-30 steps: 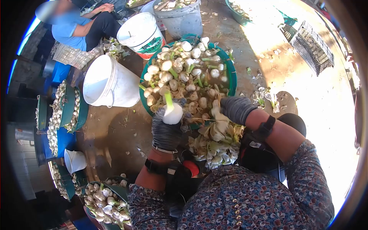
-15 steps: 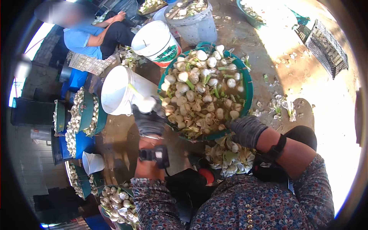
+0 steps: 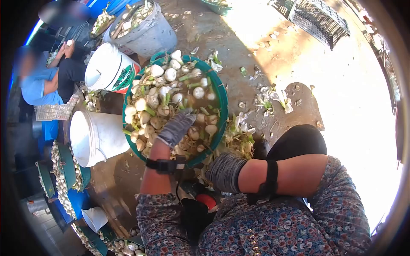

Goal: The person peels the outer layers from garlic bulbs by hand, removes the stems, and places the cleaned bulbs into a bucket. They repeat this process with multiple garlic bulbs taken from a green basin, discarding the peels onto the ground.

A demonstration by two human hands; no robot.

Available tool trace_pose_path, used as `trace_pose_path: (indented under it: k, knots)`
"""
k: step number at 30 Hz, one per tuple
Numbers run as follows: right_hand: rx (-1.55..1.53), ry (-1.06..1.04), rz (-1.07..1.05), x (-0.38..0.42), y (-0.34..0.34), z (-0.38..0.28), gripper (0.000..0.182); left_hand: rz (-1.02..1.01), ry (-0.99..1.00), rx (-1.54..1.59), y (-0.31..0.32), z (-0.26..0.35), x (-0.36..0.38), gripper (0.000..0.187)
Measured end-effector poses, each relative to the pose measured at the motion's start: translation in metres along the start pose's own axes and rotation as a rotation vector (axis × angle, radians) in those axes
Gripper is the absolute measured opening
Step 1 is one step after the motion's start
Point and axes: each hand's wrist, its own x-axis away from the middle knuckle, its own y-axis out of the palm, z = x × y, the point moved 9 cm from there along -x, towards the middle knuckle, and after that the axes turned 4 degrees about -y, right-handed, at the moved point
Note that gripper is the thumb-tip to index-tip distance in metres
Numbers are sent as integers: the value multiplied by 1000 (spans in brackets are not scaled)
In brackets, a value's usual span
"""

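Observation:
A round green tub [image 3: 224, 102] holds murky water and many white garlic bulbs [image 3: 170, 74], some with short green stems. My left hand [image 3: 178, 127], in a grey glove, lies over the bulbs in the middle of the tub. Its fingers stretch out among them, the tips partly hidden, and no bulb shows in its grasp. Close to the tub's near edge is my right hand [image 3: 223, 171], also gloved, beside a pile of peeled skins [image 3: 237, 138]. The right fingers point down and away, hidden behind the glove, so their grip does not show.
A white bucket [image 3: 106, 135] lies left of the tub, its mouth turned leftward. Behind it stand another white bucket [image 3: 112, 68] and a large grey bin [image 3: 149, 34] of bulbs. A person in blue [image 3: 42, 87] sits at far left. A black crate [image 3: 320, 21] lies far right.
My left hand has gone from the white bucket, where a stemmed bulb was at its fingers, into the tub. My right hand has drawn back from the tub's rim. The view has turned rightward.

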Motion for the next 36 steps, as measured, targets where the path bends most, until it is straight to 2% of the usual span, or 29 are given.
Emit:
trace_pose_path:
  k: [2, 3, 5, 6, 8, 12, 14, 15, 17, 18, 20, 21, 23, 25, 27, 30, 31, 33, 36]
  knots:
    - [-8, 14, 18, 1, 0, 1, 18, 79, -46, -225, 21, -33, -54, 40]
    - [-11, 26, 43, 5, -4, 9, 18, 67, -36, -226, 40, -15, -67, 40]
    - [-5, 30, 102, 15, -23, 10, 18, 53, -252, -647, 73, -2, -71, 43]
    - [7, 23, 158, 20, -32, 10, 18, 47, -249, -649, 85, 0, -75, 43]
    - [-2, 22, 163, 13, -19, 18, 18, 16, -399, -939, 94, -22, -83, 49]
    - [-25, 12, 190, 12, -20, 25, 19, -89, -416, -985, 99, -30, -102, 47]
    - [-25, 25, 163, 17, -21, 31, 19, -118, -270, -1113, 102, -24, -104, 47]
    - [-28, 33, 136, 21, -31, 32, 20, -120, -273, -1116, 96, -22, -96, 47]
    - [-30, 79, 125, 26, -40, 41, 20, 155, -139, -633, 63, -6, -78, 46]
    - [-25, 127, 109, 26, -43, 46, 20, 158, -149, -640, 51, -14, -69, 46]
    - [-49, 141, 204, 30, -61, 51, 21, 255, 74, 108, 20, -14, -47, 43]
    - [-74, 163, 291, 33, -74, 53, 23, 275, 71, 105, 11, -17, -32, 43]
    - [-34, 178, 278, 34, -92, 54, 22, 350, 204, 59, -7, 16, 19, 52]
    - [-120, 232, 593, 40, -119, 61, 20, 346, 259, 141, -10, 31, 62, 51]
    - [-167, 233, 670, 41, -127, 59, 20, 440, 348, 114, -14, 45, 98, 53]
    - [-405, 184, 935, 38, -125, 65, 26, 567, 315, 141, -12, 54, 131, 52]
    - [-398, 178, 933, 34, -123, 59, 26, 620, 293, 166, -11, 52, 139, 51]
    - [-579, 130, 913, 24, -112, 52, 27, 696, 373, 107, -6, 56, 153, 50]
    - [-544, 135, 945, 20, -110, 38, 24, 741, 373, 111, -1, 59, 169, 52]
